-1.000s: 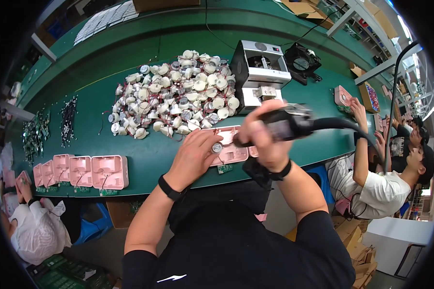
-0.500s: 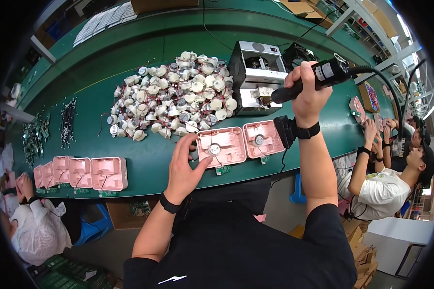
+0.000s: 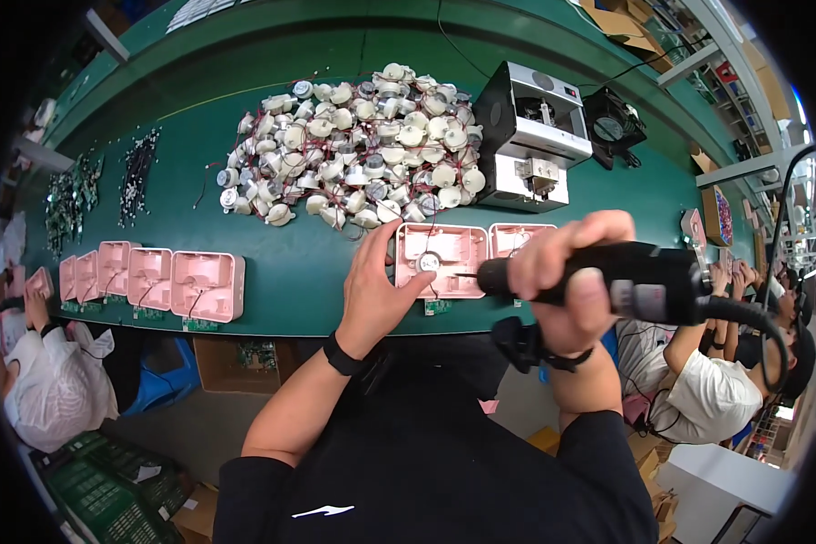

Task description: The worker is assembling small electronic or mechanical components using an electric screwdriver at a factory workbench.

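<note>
My right hand (image 3: 571, 281) is wrapped round a black electric screwdriver (image 3: 639, 276), held sideways with its bit pointing left over a pink plastic housing (image 3: 462, 236). Along that housing's left wall lie the fingers of my left hand (image 3: 374, 295). Its thumb reaches inside, against a round metal-and-white part (image 3: 428, 263). A green circuit board (image 3: 437, 307) hangs at the housing's near edge. Just right of it sits a second pink housing (image 3: 517, 238), partly hidden behind my right hand. Whether the bit touches a screw is too small to tell.
A heap of white round parts with red wires (image 3: 363, 145) lies beyond the housings. A screw feeder machine (image 3: 535, 136) stands to its right, near a black fan (image 3: 615, 122). Several pink housings (image 3: 207, 286) line the left front edge. Co-workers sit on both sides.
My right hand has brought the screwdriver from the screw feeder down and toward me, over the pink housing. My left hand stays at that housing. The view has shifted.
</note>
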Demonstrator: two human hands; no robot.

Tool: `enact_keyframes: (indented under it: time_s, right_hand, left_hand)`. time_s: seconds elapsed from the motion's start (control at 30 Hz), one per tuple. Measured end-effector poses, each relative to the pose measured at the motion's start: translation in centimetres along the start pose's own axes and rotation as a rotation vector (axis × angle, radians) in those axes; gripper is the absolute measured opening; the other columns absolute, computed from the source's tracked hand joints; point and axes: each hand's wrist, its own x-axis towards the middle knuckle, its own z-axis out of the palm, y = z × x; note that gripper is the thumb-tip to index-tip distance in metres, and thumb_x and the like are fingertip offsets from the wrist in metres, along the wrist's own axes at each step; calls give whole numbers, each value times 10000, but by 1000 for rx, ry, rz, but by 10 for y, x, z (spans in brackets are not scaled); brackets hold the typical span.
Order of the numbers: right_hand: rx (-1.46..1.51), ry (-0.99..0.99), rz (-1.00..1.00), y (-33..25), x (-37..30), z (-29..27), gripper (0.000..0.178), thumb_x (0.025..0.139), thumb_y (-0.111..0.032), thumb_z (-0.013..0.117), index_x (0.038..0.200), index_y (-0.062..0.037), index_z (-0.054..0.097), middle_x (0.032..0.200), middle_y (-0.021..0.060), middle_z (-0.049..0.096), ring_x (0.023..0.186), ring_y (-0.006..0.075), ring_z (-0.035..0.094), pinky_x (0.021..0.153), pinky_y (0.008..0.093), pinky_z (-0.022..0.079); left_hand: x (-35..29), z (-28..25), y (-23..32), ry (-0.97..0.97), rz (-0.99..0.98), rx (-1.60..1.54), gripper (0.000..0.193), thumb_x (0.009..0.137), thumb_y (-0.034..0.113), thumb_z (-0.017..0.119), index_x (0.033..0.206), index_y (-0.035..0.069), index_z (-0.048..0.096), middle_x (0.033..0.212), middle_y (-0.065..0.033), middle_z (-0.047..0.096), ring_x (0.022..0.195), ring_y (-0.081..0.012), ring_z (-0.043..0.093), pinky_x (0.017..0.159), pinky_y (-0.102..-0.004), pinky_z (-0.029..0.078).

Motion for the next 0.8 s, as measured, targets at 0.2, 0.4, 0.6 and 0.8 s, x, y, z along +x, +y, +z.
enact_keyframes:
  time_s: [0.2, 0.4, 0.6, 0.8]
  right_hand:
    - [-39, -145, 74, 42, -6, 19, 398, 884, -223, 665, 1085, -79, 354, 716, 77, 501, 573, 169, 488, 556, 334, 461]
    - [-115, -160, 116, 65, -9, 22, 424, 876, -230, 683, 1084, -77, 347, 726, 86, 506, 608, 172, 499, 598, 338, 471]
    - [2, -248, 55, 75, -7, 16, 397, 851, 11, 631, 1107, -38, 332, 782, 108, 548, 667, 142, 545, 628, 294, 480]
    - [-65, -178, 140, 65, -7, 25, 444, 867, -250, 698, 1074, -71, 348, 721, 87, 499, 587, 172, 499, 567, 330, 469]
  left_hand:
    - [-1, -1, 3, 3, -53, -53, 698, 686, 196, 805, 1286, 27, 492, 1235, -160, 556, 1141, -350, 546, 943, -425, 460]
    - [-3, -2, 6, 73, -36, -91, 668, 684, 180, 800, 1266, 41, 504, 1214, -144, 570, 1127, -347, 554, 923, -424, 472]
    - [-2, -2, 3, 71, -43, -103, 664, 677, 172, 802, 1260, 60, 504, 1211, -135, 571, 1117, -351, 556, 913, -423, 477]
    - [-3, -3, 0, 81, -4, -60, 674, 702, 167, 797, 1300, 89, 496, 1218, -132, 565, 1056, -317, 586, 858, -386, 500]
